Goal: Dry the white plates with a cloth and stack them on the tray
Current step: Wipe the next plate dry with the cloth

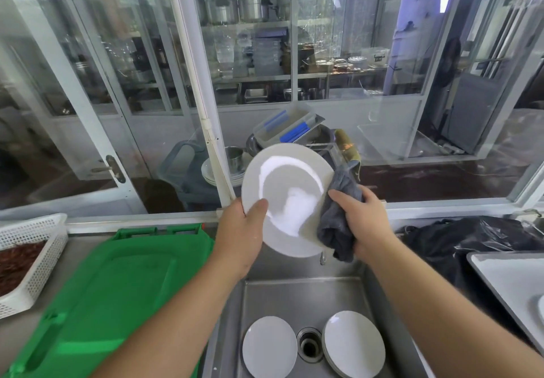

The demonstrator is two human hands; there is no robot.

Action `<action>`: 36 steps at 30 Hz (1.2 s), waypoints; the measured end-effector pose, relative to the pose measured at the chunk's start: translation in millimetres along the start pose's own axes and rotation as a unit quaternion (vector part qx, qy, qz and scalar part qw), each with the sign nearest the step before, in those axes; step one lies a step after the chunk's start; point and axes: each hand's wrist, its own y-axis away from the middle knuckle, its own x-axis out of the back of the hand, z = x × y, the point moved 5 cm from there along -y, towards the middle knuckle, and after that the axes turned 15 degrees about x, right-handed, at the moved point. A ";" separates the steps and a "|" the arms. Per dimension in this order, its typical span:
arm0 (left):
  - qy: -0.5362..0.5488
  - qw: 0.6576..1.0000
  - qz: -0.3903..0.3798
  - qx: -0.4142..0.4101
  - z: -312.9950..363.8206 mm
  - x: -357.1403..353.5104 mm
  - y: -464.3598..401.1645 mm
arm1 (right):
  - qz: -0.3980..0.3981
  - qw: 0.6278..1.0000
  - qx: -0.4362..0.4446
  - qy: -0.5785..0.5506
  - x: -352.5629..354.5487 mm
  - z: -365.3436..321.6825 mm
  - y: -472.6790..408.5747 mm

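Above the steel sink (294,295), the left hand (240,239) has its grip closed on the white plate (287,198) at the rim's 8 o'clock edge, thumb on the face, the plate tilted toward the camera. The right hand (363,224) clutches a bunched grey cloth (338,218) against the plate's 3 o'clock rim. More plates (354,343) lie in the sink at 6 o'clock, the tray (506,277) sits on the surface at 4 o'clock, and a green lid (112,289) lies at 8 o'clock.

A commercial kitchen's washing-up area: a stainless steel sink (294,295) below the grip, steel stockpots (250,6) on shelves beyond it, behind glass partitions (353,53).
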 end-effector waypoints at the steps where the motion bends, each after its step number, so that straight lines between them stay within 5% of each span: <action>1: 0.006 1.000 0.028 -0.010 -3.7 -4.2 3.0 | 0.020 0.999 -0.025 -0.031 -3.2 11.9 7.6; 5: 0.025 0.997 0.077 -0.016 -23.9 -17.9 16.5 | 0.087 0.983 -0.116 -0.110 -8.5 45.3 34.0; 10: 0.052 0.999 0.001 0.018 -41.9 -24.3 14.2 | 0.085 0.989 -0.089 -0.084 3.6 45.7 27.0; 15: 0.088 0.994 -0.044 0.044 -17.0 -6.2 -1.5 | -0.008 0.999 0.014 0.031 12.7 12.6 2.8; 21: -0.067 0.987 -0.128 0.065 0.6 17.7 -12.7 | -0.122 0.972 0.117 0.163 13.0 -31.3 -8.1; 25: -0.123 0.989 -0.071 -0.026 2.2 16.9 -7.0 | -0.116 0.962 0.135 0.205 9.8 -36.2 -7.7; 29: -0.049 0.998 -0.016 -0.038 -9.0 6.3 0.1 | -0.058 0.969 0.125 0.204 6.9 -28.7 1.3; 33: 0.037 0.996 0.084 -0.008 -23.5 -2.6 2.6 | 0.017 0.998 -0.014 0.053 -8.9 16.0 26.7; 36: 0.039 0.996 0.081 0.003 -38.0 -11.4 8.1 | 0.065 0.995 -0.069 0.007 -7.7 35.6 37.3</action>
